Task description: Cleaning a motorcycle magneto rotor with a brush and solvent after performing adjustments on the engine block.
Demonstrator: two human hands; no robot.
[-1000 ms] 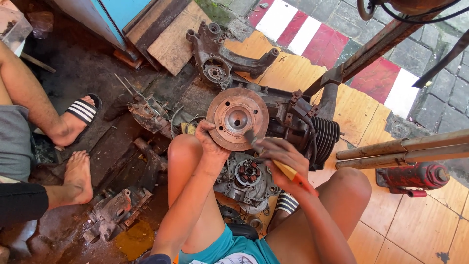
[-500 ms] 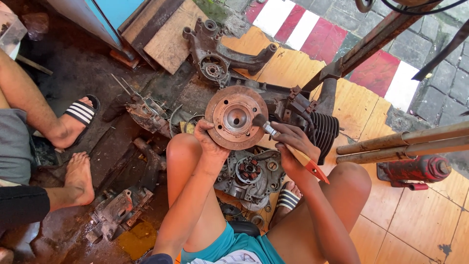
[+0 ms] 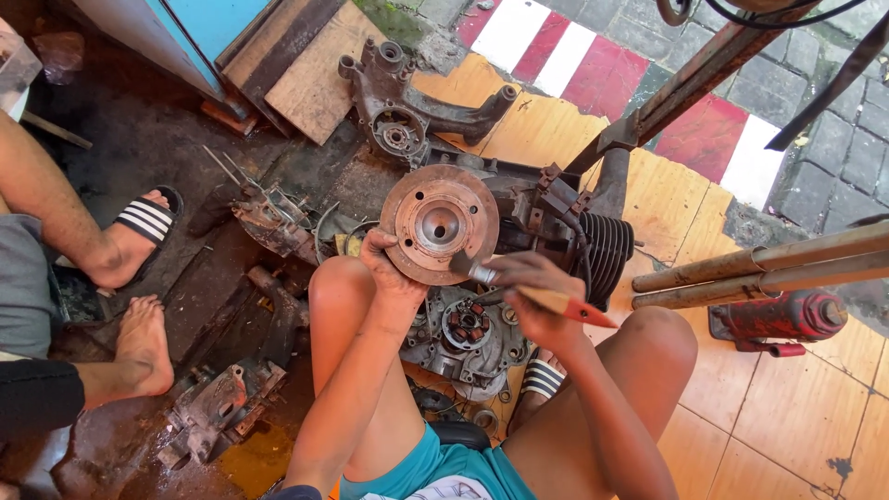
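My left hand [image 3: 391,268] grips the lower left rim of a round rusty metal disc [image 3: 439,222] with a hollow hub, holding it up facing me above my knees. My right hand [image 3: 532,296] holds a paintbrush with a red and orange handle [image 3: 565,306]; its bristle end [image 3: 463,267] touches the disc's lower right edge. Below the disc lies an engine casing with a coil stator [image 3: 466,326] between my legs. Behind the disc sits a dark engine block with cooling fins [image 3: 593,245].
Another person's legs and sandalled foot [image 3: 139,227] are at the left. Greasy engine parts [image 3: 222,407] lie on the dirty floor. A grey swing-arm casting [image 3: 398,102] rests on a plank beyond. Metal pipes [image 3: 769,264] and a red jack [image 3: 778,319] lie right.
The brush tip has slid from the disc's right side down toward its lower right edge, my right hand dropping with it. The disc stays held in my left hand.
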